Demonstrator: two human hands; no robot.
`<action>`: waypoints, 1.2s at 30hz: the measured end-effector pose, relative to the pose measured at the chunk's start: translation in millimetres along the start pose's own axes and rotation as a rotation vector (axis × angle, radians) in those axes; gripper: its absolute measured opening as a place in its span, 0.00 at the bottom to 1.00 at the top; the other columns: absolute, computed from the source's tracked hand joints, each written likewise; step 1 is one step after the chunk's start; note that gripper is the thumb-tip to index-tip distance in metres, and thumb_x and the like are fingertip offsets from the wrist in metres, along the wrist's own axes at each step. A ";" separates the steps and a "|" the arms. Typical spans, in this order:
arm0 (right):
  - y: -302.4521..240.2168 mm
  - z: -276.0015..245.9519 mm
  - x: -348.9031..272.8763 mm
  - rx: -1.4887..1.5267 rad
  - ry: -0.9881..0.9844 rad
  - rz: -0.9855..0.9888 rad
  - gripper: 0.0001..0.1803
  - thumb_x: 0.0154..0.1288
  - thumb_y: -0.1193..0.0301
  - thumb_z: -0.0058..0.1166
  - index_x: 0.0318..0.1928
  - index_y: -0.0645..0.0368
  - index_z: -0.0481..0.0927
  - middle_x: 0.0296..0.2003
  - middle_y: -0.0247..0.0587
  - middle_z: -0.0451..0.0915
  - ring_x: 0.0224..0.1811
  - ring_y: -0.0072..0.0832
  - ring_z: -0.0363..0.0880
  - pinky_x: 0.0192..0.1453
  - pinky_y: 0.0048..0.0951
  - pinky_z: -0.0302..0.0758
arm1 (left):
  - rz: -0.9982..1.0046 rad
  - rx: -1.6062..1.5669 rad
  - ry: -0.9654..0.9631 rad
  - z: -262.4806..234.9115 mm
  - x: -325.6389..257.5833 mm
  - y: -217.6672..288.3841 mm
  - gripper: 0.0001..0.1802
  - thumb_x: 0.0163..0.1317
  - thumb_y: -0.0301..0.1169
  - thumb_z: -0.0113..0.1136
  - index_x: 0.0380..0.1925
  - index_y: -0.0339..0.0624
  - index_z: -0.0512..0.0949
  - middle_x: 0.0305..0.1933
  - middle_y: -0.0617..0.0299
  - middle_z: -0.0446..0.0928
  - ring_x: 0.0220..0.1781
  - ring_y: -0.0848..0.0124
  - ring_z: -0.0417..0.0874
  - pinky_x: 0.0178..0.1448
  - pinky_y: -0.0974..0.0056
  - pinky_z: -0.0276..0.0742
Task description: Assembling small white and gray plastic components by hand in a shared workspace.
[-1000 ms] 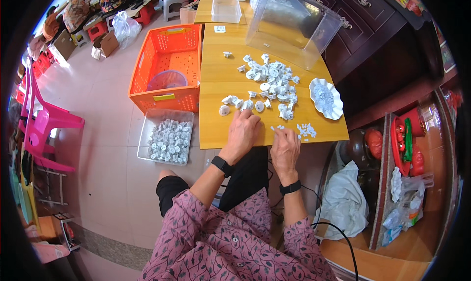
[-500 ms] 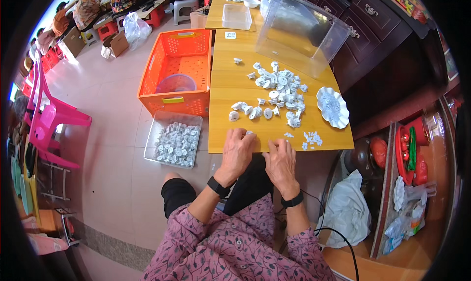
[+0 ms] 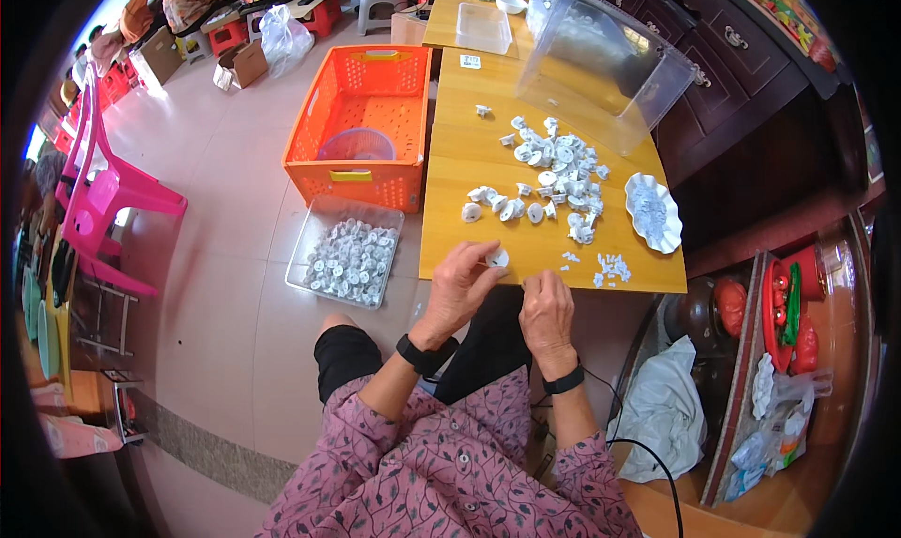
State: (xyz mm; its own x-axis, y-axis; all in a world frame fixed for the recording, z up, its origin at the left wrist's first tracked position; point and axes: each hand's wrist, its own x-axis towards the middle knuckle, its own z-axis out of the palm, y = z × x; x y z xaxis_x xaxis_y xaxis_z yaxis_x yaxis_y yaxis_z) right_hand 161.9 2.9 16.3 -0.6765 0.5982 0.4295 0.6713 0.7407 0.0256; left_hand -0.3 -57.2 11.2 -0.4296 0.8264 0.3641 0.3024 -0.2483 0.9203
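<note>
Two hands at the near edge of the wooden table (image 3: 563, 247), so start there. Your left hand (image 3: 460, 289) is curled with the fingertips pinching a small white round piece (image 3: 497, 257) right at the table's front edge. Your right hand (image 3: 547, 308) sits just beside it, fingers curled loosely inward; I can't tell whether anything is in it.

Looks to me like you're mid-assembly on one piece, holding it steady while the other hand gets ready to add something. The little scatter of tiny white bits (image 3: 610, 270) is just right of your right hand, so I'd guess the next move means picking one of those up cleanly, and they're small, so go by fingertip.

Down on the floor to your left there's a clear tray (image 3: 305, 256) full of the same round pieces. Further up the table is the loose pile of white parts (image 3: 558, 167), with a white scalloped dish (image 3: 652, 211) off to its right. Past that, an orange basket (image 3: 361, 97) on the floor and a big clear tub (image 3: 605, 59) tipped on the table's far end.
</note>
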 end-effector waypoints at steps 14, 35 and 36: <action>-24.5 -17.8 3.0 0.749 0.105 0.339 0.06 0.69 0.79 0.57 0.45 0.65 0.79 0.35 0.49 0.77 0.32 0.42 0.82 0.36 0.38 0.79 | -0.266 -0.890 -0.129 -19.2 -12.2 5.4 0.22 0.65 0.21 0.64 0.60 0.35 0.75 0.51 0.59 0.80 0.52 0.69 0.84 0.59 0.67 0.81; -54.6 -47.8 9.1 1.130 0.188 0.490 0.06 0.70 0.77 0.59 0.43 0.67 0.80 0.36 0.36 0.84 0.35 0.17 0.82 0.40 0.18 0.79 | -0.411 -1.003 -0.038 -16.6 -21.3 12.9 0.07 0.69 0.22 0.61 0.46 0.38 0.78 0.58 0.52 0.77 0.56 0.64 0.84 0.58 0.58 0.85; -54.7 -47.5 9.7 1.130 0.187 0.490 0.06 0.70 0.77 0.59 0.43 0.67 0.80 0.36 0.36 0.84 0.35 0.17 0.82 0.40 0.18 0.79 | -0.410 -1.010 -0.081 -18.0 -21.0 13.9 0.08 0.69 0.22 0.61 0.46 0.38 0.78 0.59 0.51 0.77 0.56 0.64 0.83 0.59 0.58 0.85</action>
State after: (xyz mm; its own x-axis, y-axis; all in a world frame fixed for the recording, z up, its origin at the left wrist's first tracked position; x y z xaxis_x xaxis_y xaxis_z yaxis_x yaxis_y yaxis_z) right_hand 133.0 -46.3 61.9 -0.3125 0.9017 0.2988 0.1412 0.3552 -0.9241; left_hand -2.3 -87.1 18.9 -0.2697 0.9626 0.0264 -0.7048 -0.2160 0.6758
